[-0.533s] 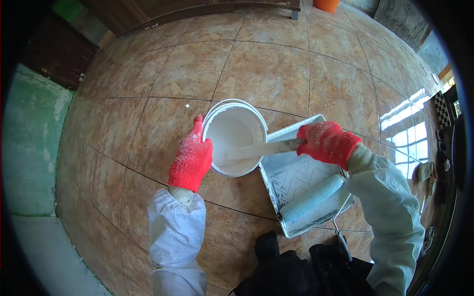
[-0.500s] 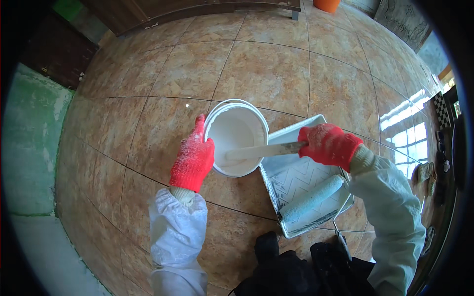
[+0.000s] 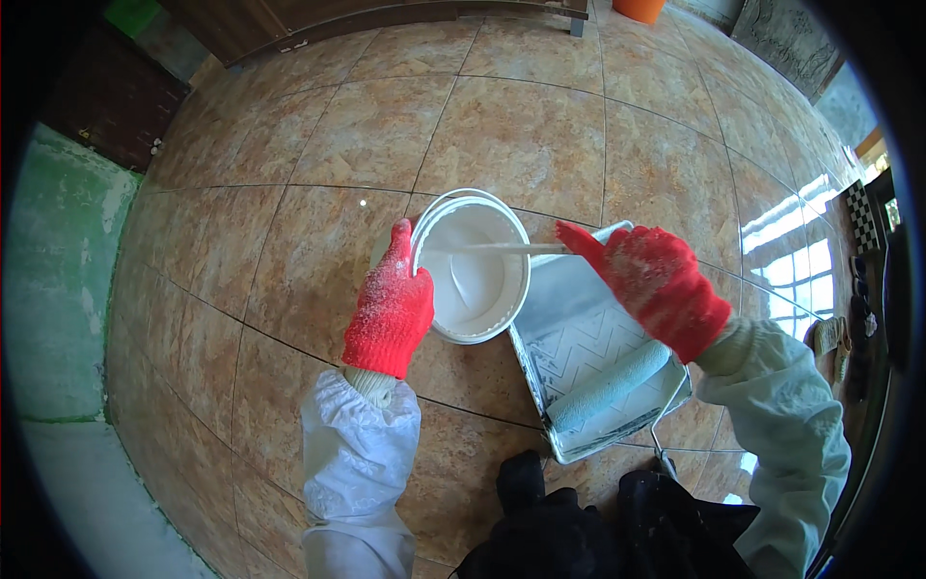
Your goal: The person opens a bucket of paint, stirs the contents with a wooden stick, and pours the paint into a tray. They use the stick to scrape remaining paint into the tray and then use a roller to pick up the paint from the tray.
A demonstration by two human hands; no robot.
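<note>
My left hand (image 3: 389, 314), in a red glove dusted white, is closed on the left side of a white plastic bucket (image 3: 526, 275), with the thumb at the rim. White paint (image 3: 477, 289) is inside, a curved mark across its surface. In my right hand (image 3: 666, 289), also red-gloved, is a flat stirring stick (image 3: 502, 249). The stick lies nearly level across the bucket's upper part, seen almost edge-on; its grip end is hidden by the fingers. A paint tray (image 3: 569, 285) sits right of the bucket, partly beneath my right hand.
A pale blue paint roller (image 3: 612, 386) rests in the tray, its wire handle toward me. Brown tiles (image 3: 521, 125) cover the floor. A green-and-white wall (image 3: 68, 270) is at left, a wooden cabinet (image 3: 386, 12) and orange bucket (image 3: 639, 8) at the far side, footwear (image 3: 828, 338) at right.
The stick has risen from the paint's lower middle toward the bucket's far side and turned edge-on. My right hand has shifted slightly right; the left hand and bucket moved slightly right.
</note>
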